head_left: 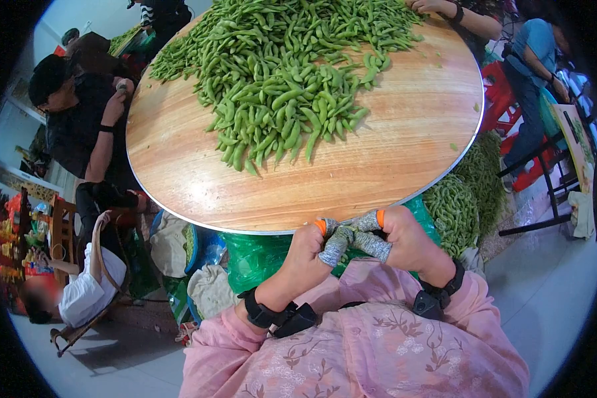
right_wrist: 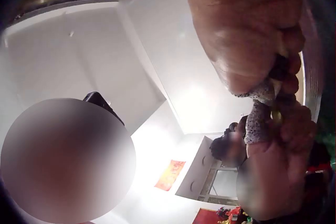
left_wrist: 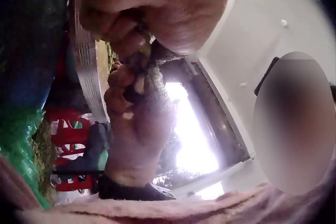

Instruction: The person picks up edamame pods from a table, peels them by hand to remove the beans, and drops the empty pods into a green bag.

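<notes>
Both hands meet low at the near edge of the table, thumbs toward each other. Grey knitted finger covers (head_left: 339, 244) wrap the thumbs, and orange bands show on the index fingers. My left hand (head_left: 303, 253), fingers curled, pinches one side of a small green bean pod (right_wrist: 276, 115). The curled right hand (head_left: 408, 240) pinches it from the other side. Fingers hide most of the pod; only a yellowish-green bit shows in the wrist views. Beyond the hands, a big heap of green soybean pods (head_left: 278, 99) covers the far part of the round wooden table (head_left: 404, 139).
Green plastic (head_left: 259, 255) hangs below the table edge in front of the lap. More pods (head_left: 452, 212) lie in a pile at the right. Blue tubs with pale cloths (head_left: 212, 288) stand at the left. Other people (head_left: 79, 119) sit around, and red stools (head_left: 501, 99) are at the right.
</notes>
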Motion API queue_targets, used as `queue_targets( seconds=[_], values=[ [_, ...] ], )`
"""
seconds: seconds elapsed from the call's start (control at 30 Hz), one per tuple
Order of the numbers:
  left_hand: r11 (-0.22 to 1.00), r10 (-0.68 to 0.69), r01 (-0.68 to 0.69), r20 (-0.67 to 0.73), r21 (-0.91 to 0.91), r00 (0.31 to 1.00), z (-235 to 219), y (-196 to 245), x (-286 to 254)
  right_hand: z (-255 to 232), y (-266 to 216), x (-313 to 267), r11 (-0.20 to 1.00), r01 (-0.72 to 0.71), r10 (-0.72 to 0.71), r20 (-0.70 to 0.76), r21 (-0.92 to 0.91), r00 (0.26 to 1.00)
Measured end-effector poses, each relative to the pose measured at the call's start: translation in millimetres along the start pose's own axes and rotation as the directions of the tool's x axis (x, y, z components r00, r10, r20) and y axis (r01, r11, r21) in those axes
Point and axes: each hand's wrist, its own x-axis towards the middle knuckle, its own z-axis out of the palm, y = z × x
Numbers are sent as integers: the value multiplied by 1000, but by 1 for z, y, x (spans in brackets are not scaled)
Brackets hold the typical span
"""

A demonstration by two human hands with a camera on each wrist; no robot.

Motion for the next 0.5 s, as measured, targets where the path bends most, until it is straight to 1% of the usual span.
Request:
queue_targets(
  seconds=[0.03,0.07,0.1,0.13,0.17,0.2,0.23,0.27,0.3,0.33,0.37,0.4,0.43,0.47,0.5],
  values=[
    [1000,-26,25,10,8,1000,0,-1,-1,1,2,-1,1000,-1,1,3,2,1000],
    [1000,-27,27,8,8,1000,2,1,-1,1,4,-1,998,21,-21,-1,-53,1000],
    [1000,12,-11,-29,12,999,5,4,-1,1,7,-2,993,44,-45,-6,-109,999],
    [998,53,-51,-67,19,996,8,5,0,-1,10,-2,993,47,-48,-5,-110,999],
    [998,54,-53,-67,20,996,9,1,0,-2,13,-4,980,51,-51,2,-193,999],
    [995,88,-85,-55,56,995,10,-4,0,-4,17,-6,960,55,-54,11,-274,998],
    [989,121,-117,-43,92,992,11,-7,0,-5,19,-9,960,56,-55,11,-273,998],
    [989,121,-117,-43,93,992,10,-8,-1,-6,22,-12,948,104,-122,-42,-301,992],
    [944,37,-51,50,325,998,8,1,-1,-9,24,-15,932,151,-192,-93,-330,977],
    [839,-69,-7,119,544,991,4,9,0,-17,23,-20,932,154,-195,-94,-327,976],
    [838,-69,-7,119,546,990,-2,14,3,-31,19,-29,941,-6,-66,-201,-337,977],
    [830,-7,-50,99,555,995,-10,19,8,-45,17,-39,929,-167,62,-307,-330,950],
    [820,55,-91,80,565,995,-19,25,15,-60,18,-47,876,-285,125,-388,-388,913],
    [729,58,-76,49,681,997,-27,36,24,-76,21,-55,808,-402,179,-470,-432,864],
    [622,65,-55,18,781,998,-36,45,37,-89,26,-66,708,-460,142,-530,-536,836]
  ],
)
